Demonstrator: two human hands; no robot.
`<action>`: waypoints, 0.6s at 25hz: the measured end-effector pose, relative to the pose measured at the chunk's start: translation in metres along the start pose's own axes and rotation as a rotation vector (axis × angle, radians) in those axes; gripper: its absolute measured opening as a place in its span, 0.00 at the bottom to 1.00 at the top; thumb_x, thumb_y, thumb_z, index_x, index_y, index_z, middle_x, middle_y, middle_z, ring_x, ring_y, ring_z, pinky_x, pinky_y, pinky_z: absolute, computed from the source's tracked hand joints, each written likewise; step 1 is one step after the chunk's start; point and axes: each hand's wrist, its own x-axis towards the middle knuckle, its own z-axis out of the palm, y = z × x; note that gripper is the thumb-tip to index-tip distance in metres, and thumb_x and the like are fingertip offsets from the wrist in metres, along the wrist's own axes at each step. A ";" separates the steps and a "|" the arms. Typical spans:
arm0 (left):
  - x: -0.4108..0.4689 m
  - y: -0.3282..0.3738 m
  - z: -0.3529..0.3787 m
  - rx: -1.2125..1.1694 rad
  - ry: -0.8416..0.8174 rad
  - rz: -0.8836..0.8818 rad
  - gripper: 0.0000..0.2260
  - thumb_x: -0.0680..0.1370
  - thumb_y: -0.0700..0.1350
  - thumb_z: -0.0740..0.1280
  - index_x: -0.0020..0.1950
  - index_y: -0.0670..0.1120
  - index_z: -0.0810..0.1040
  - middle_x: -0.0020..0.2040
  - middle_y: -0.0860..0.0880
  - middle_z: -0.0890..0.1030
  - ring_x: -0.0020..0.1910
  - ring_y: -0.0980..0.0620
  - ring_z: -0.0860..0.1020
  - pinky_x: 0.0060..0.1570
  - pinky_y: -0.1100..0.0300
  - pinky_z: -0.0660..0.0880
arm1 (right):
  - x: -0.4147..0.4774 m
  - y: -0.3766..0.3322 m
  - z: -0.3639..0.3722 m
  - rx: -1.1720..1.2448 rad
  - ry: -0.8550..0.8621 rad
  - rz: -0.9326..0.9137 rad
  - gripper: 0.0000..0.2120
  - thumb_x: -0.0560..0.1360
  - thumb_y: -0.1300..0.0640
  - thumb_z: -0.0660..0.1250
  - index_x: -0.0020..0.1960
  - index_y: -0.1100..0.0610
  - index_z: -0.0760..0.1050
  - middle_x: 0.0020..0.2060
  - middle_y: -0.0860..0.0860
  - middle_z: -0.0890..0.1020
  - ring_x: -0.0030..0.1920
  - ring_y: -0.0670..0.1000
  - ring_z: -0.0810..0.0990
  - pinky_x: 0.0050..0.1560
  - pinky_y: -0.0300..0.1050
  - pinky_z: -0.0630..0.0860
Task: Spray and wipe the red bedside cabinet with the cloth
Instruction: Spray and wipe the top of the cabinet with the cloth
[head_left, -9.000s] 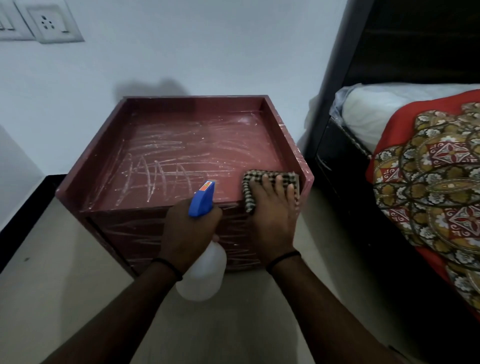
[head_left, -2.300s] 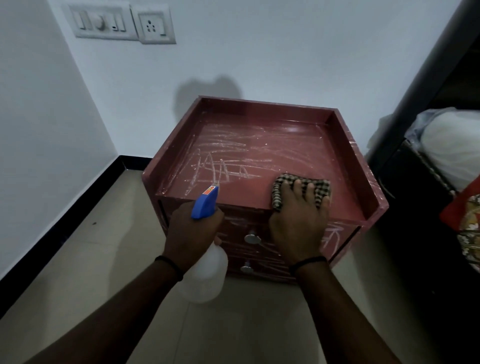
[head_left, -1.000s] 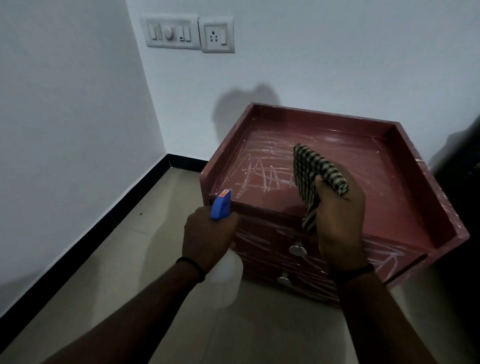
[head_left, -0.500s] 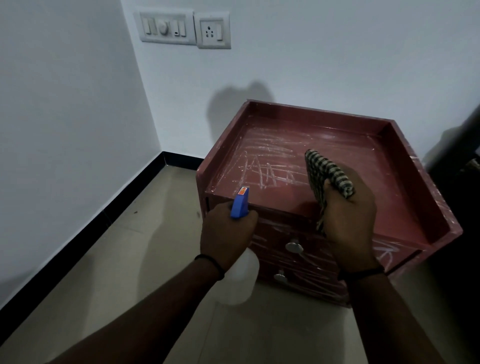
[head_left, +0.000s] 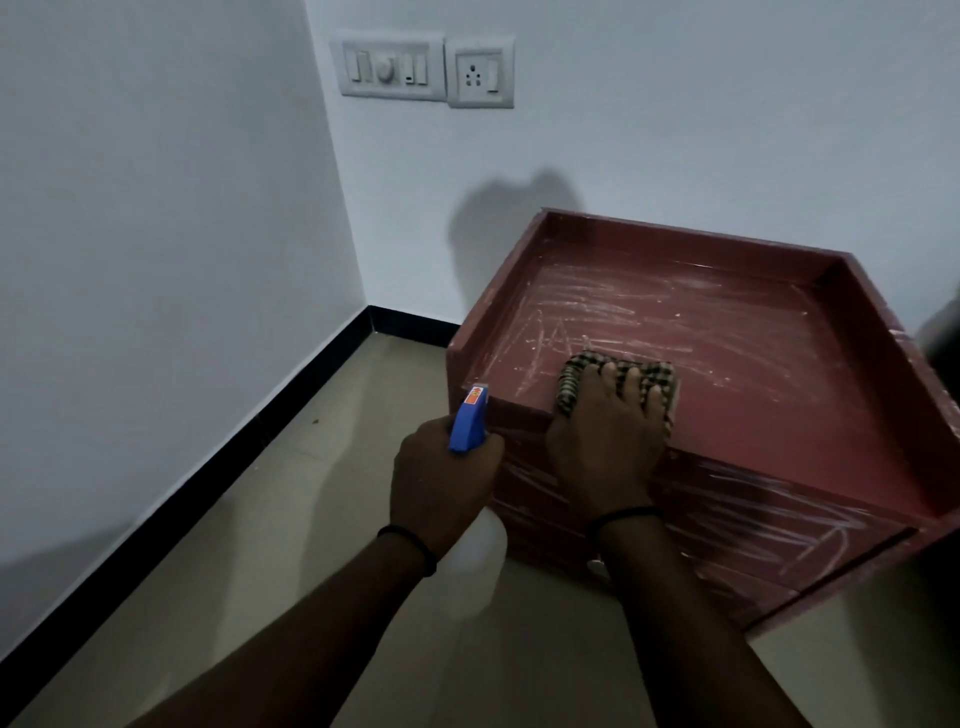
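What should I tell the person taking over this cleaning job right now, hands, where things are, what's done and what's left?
Left hand: closed around the spray bottle, held off the cabinet's front left corner, blue nozzle up.
Right hand: fingers spread flat on the checked cloth, pressing it onto the top of the red bedside cabinet near the front left edge.
Done: wiping of the top is under way; the front right part looks mostly free of marks.
Left: white scribble marks still cover the left and back of the top and the drawer fronts. Wipe those next, probably spraying again first.
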 end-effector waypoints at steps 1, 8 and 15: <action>-0.001 0.000 -0.002 -0.001 -0.002 0.002 0.14 0.77 0.40 0.69 0.34 0.50 0.70 0.28 0.51 0.71 0.25 0.57 0.68 0.29 0.70 0.70 | 0.004 -0.007 0.000 -0.008 -0.034 -0.005 0.28 0.75 0.51 0.60 0.74 0.59 0.67 0.73 0.58 0.69 0.76 0.60 0.62 0.77 0.58 0.51; 0.007 0.000 -0.012 -0.019 0.037 -0.009 0.13 0.77 0.41 0.69 0.35 0.51 0.72 0.31 0.44 0.77 0.29 0.52 0.71 0.31 0.68 0.70 | 0.023 -0.062 0.002 -0.004 -0.122 -0.258 0.31 0.74 0.44 0.48 0.72 0.53 0.69 0.71 0.54 0.72 0.73 0.57 0.65 0.76 0.56 0.48; 0.009 -0.002 -0.014 -0.019 0.050 -0.012 0.09 0.79 0.42 0.69 0.39 0.47 0.76 0.35 0.41 0.81 0.33 0.43 0.79 0.36 0.58 0.77 | -0.011 -0.038 -0.012 0.171 -0.192 -0.441 0.24 0.77 0.48 0.53 0.73 0.46 0.69 0.74 0.49 0.70 0.75 0.53 0.63 0.77 0.53 0.52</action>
